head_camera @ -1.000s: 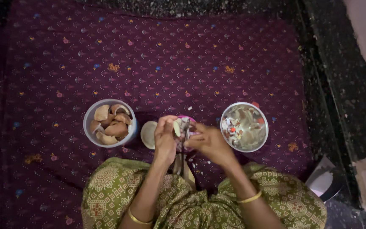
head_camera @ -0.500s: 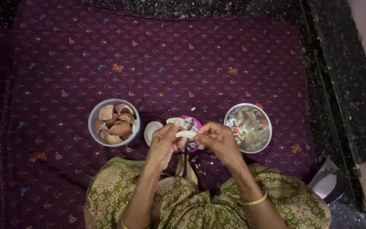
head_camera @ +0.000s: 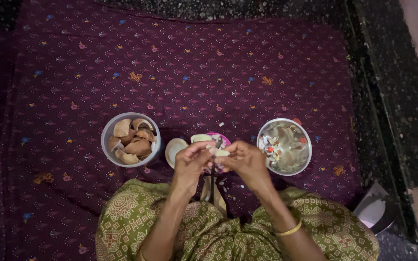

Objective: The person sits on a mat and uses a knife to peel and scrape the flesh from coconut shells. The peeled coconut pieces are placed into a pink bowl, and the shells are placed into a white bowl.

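My left hand (head_camera: 191,163) and my right hand (head_camera: 246,162) meet over my lap, and both grip a small pale coconut piece (head_camera: 218,152) between the fingertips. An upright dark blade (head_camera: 212,180) stands just below the piece, between my wrists. Behind my fingers sits a small pink dish (head_camera: 221,138). A pale half-round coconut piece (head_camera: 174,148) lies on the cloth beside my left hand. To the left stands a grey bowl (head_camera: 104,141) of brown coconut shell pieces (head_camera: 132,141). On the right is a steel bowl (head_camera: 259,141) holding small chopped bits.
A purple patterned cloth (head_camera: 194,72) covers the floor ahead. Dark speckled stone floor (head_camera: 393,96) runs along the right side. A shiny metal object (head_camera: 374,211) lies at the lower right by my knee. My green patterned garment (head_camera: 218,237) fills the bottom edge.
My hands have stayed together on the coconut piece, turning it slightly at the blade. The view has shifted a little, so the bowls sit slightly further right.
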